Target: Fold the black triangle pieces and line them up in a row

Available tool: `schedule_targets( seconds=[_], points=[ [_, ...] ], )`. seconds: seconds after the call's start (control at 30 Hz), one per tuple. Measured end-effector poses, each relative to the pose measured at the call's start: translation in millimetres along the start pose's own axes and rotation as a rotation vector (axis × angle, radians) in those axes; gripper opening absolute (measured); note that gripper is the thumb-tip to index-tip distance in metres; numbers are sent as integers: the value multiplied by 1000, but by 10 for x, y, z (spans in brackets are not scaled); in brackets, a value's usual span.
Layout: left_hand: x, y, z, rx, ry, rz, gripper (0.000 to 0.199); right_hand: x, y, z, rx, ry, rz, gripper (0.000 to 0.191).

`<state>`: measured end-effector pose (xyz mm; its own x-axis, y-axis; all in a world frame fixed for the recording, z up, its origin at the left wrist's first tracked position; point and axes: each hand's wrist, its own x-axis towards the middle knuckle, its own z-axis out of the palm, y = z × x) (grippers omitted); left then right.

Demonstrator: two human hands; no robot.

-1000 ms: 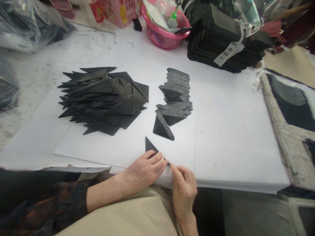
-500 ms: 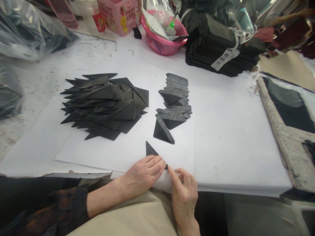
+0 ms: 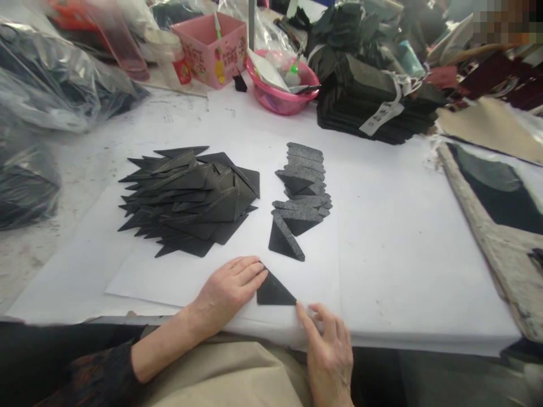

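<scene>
A black triangular piece (image 3: 271,291) lies flat near the table's front edge. My left hand (image 3: 231,285) rests on its upper corner with the fingers laid flat and side by side. At the lower right corner the index fingertip of my right hand (image 3: 328,345) touches the piece; its other fingers are bent and apart from the index. Just beyond, several triangles with speckled grey strips (image 3: 303,209) overlap in a column. A large loose pile of black triangular pieces (image 3: 190,198) spreads to the left of that column.
White paper (image 3: 382,254) covers the table. At the back stand a pink box (image 3: 207,56), a pink basin (image 3: 280,104) with a green-tipped bottle, and a tied dark stack (image 3: 356,96) with a label. Clear plastic bags (image 3: 63,85) lie at left, a worn board (image 3: 470,226) at right.
My left hand has slid left and up along the piece, uncovering most of the triangle. My right index finger stays at its lower right corner. The camera view has shifted slightly.
</scene>
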<state>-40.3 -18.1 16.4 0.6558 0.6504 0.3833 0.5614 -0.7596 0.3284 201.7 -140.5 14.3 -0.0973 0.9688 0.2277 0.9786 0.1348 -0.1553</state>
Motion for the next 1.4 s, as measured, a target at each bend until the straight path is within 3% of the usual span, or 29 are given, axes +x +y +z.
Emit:
schedule_targets(
  seconds=[0.23, 0.4, 0.57, 0.73, 0.9, 1.0, 1.1, 1.2, 1.3, 1.4],
  points=[
    [9, -18, 18, -2, 42, -5, 28, 210, -123, -16, 114, 119, 47, 32],
    [1, -29, 42, -15, 67, -6, 28, 372, -287, 116, 74, 84, 39, 29],
    [-7, -21, 70, -16, 67, -11, 28, 404, -255, 176, 141, 129, 69, 15],
    [15, -39, 87, 50, 127, -5, 33, 495, -183, 205, 255, 4, 101, 19],
    [65, -80, 36, 32, 171, 83, 23, 572, -194, 258, 410, -32, 24, 13],
    [70, -136, -82, -102, 115, 59, 22, 687, -237, 210, 534, -54, 31, 11],
    [37, -335, -314, -147, 103, -31, 24, 902, -221, 113, 613, -80, 116, 6],
    [-43, -692, -608, -44, 267, -214, 18, 1175, -147, 89, 548, 39, 200, 13],
    [-131, -1025, -824, 160, 397, -466, 29, 1421, -116, 211, 401, 144, 216, 21],
    [-162, -1118, -862, 402, 448, -481, 26, 1565, -178, 399, 263, 205, 175, 33]
  ],
)
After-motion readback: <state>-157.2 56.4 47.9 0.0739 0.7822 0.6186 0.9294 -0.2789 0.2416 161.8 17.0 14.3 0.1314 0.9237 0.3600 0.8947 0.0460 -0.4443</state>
